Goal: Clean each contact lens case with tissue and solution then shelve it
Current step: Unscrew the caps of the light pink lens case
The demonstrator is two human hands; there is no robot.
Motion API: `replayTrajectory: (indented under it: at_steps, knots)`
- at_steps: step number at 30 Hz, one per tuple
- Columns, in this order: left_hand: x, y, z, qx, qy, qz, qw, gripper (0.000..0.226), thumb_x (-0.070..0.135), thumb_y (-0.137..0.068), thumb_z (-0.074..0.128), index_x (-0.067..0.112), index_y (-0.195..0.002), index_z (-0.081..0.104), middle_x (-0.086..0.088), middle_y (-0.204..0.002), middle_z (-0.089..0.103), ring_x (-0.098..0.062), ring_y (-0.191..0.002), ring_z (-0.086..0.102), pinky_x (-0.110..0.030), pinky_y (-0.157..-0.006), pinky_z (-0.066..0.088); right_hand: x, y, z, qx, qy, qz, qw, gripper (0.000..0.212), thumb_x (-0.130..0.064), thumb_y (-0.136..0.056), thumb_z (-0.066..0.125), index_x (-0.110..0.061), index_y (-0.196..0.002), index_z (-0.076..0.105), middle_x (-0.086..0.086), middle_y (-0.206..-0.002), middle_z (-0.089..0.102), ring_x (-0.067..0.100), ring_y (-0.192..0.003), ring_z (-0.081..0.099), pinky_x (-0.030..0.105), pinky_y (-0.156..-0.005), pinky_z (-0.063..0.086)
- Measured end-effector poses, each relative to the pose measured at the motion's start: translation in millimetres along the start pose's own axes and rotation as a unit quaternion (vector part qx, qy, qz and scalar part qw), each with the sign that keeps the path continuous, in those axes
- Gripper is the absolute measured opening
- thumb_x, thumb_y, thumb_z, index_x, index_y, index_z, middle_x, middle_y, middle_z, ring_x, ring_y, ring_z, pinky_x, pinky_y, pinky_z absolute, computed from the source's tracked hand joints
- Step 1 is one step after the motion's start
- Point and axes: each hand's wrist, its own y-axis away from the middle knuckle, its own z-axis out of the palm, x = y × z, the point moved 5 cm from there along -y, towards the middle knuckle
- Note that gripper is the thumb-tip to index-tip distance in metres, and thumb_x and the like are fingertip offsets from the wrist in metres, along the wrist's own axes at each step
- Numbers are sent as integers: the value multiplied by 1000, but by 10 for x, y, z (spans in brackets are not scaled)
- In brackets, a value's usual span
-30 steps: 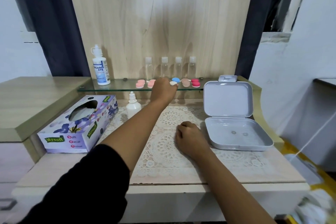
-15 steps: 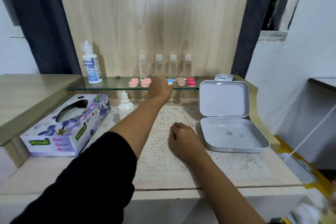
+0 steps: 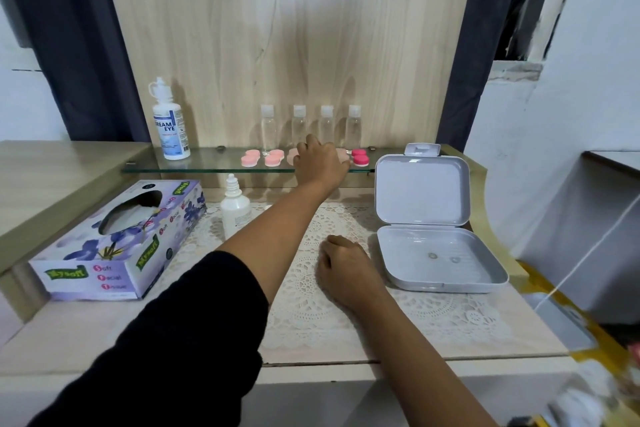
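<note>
Left hand (image 3: 320, 166) just slid right along the clear glass shelf (image 3: 207, 168), fingers (image 3: 312, 142) covering the blue lens case, grip can't tell, likely shelving; right hand (image 3: 346, 267) fisted, idle.

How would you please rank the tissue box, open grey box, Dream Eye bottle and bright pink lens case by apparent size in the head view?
Largest: tissue box and open grey box, too alike to rank.
Then Dream Eye bottle, standing farther back.
Smallest: bright pink lens case.
</note>
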Motion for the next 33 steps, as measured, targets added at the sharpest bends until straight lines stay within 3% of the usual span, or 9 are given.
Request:
replayTrajectory:
  at_steps: [13, 22, 25, 28, 33]
  knots:
    - [41, -44, 71, 6, -34, -36, 999, 44, 46, -91, 50, 10, -115, 60, -12, -134, 39, -31, -123, 32, -39, -99, 30, -5, 4, 5, 7, 4, -6, 1000, 18, -9, -83, 42, -1, -82, 57, 13, -91, 59, 30, -85, 53, 33, -80, 37]
    - [-35, 147, -121, 70, 90, -25, 993, 41, 40, -90, 52, 11, -118, 61, -11, -125, 49, -30, -120, 39, -40, -97, 34, 8, -5, 13, -8, -11, 6, 1000, 18, -9, -84, 42, -1, -81, 58, 11, -91, 59, 28, -85, 53, 29, -76, 34]
    - [-135, 369, -209, 68, 155, 3, 986, 37, 34, -87, 56, 9, -113, 63, -10, -113, 54, -27, -111, 47, -37, -92, 41, 21, -6, 30, -10, -13, 14, 1000, 17, -9, -83, 42, -3, -77, 57, 10, -86, 59, 28, -82, 52, 27, -72, 29]
    - [-295, 652, -277, 45, 207, 24, 977, 28, 29, -85, 60, 10, -105, 66, -3, -98, 51, -22, -100, 51, -32, -85, 42, 35, -19, 59, -17, -21, 20, 999, 16, -8, -81, 43, -4, -72, 54, 10, -81, 58, 30, -79, 53, 30, -71, 36]
    - [-656, 1084, -320, -18, 217, 62, 974, 26, 22, -84, 65, 15, -108, 66, 2, -93, 53, -2, -79, 46, -6, -70, 34, 34, -14, 28, -14, -26, 19, 999, 16, -9, -82, 45, -4, -72, 56, 9, -83, 59, 28, -78, 53, 28, -67, 33]
